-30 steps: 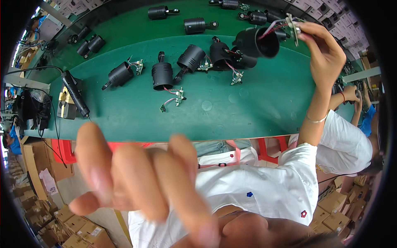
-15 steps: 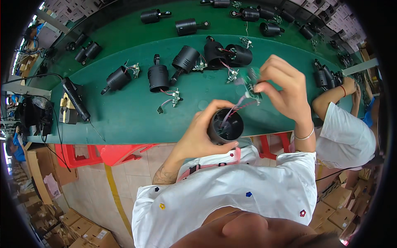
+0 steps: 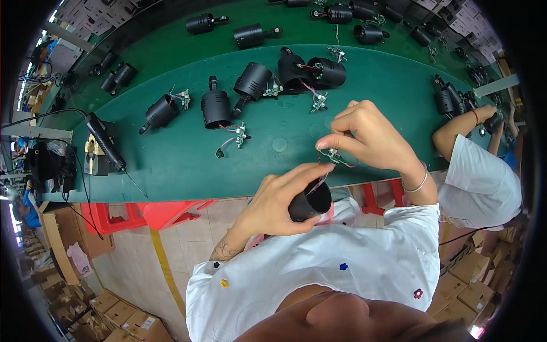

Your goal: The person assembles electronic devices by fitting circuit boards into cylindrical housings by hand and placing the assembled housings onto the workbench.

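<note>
Both hands busy on one black lamp housing, low centre of the frame, just below the green counter's near edge.

The left hand (image 3: 273,202) has its grip wrapped around the black lamp housing (image 3: 310,204), open mouth tilted up and to the right. The right hand (image 3: 367,137), just above it, pinches a small circuit board (image 3: 333,155) between thumb and fingertips, and red wires (image 3: 317,181) run from the board down into the housing. On the green counter (image 3: 171,165) behind, more black housings (image 3: 216,108) lie scattered with boards and wires attached, mid to upper frame. An electric screwdriver (image 3: 105,142) rests at the left. At the far right, another person in a white sleeve (image 3: 476,182) works on a housing.
</note>
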The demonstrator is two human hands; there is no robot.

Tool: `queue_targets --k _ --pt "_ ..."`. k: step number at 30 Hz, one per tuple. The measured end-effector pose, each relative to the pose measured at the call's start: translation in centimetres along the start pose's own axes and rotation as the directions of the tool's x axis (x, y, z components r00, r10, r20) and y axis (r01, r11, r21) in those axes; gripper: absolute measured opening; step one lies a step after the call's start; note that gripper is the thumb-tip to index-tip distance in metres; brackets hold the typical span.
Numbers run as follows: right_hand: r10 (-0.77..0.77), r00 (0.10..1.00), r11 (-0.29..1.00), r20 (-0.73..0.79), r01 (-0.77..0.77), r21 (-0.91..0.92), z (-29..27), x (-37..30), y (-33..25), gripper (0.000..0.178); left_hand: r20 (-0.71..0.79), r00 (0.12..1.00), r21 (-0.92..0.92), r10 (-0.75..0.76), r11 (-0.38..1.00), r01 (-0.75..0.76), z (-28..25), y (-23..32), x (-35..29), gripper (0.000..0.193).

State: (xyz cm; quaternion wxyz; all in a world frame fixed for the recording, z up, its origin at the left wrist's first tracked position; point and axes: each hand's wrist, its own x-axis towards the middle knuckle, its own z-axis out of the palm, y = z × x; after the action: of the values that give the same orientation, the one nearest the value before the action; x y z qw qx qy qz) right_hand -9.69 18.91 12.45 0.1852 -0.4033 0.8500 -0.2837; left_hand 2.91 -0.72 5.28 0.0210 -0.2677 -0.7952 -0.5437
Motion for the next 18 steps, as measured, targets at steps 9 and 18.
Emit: queue_targets --k 9,18 --pt "0.085 0.993 0.613 -0.082 0.013 0.79 0.6 0.9 1.9 0.007 -0.006 0.986 -0.795 -0.168 0.598 0.097 0.4 -1.5 -1.9 0.084" --pt "-0.02 0.898 0.398 -0.44 0.411 0.82 6.4 -0.9 4.0 0.023 0.122 0.99 -0.99 -0.069 -0.077 0.117 2.0 -1.8 -1.3 0.095"
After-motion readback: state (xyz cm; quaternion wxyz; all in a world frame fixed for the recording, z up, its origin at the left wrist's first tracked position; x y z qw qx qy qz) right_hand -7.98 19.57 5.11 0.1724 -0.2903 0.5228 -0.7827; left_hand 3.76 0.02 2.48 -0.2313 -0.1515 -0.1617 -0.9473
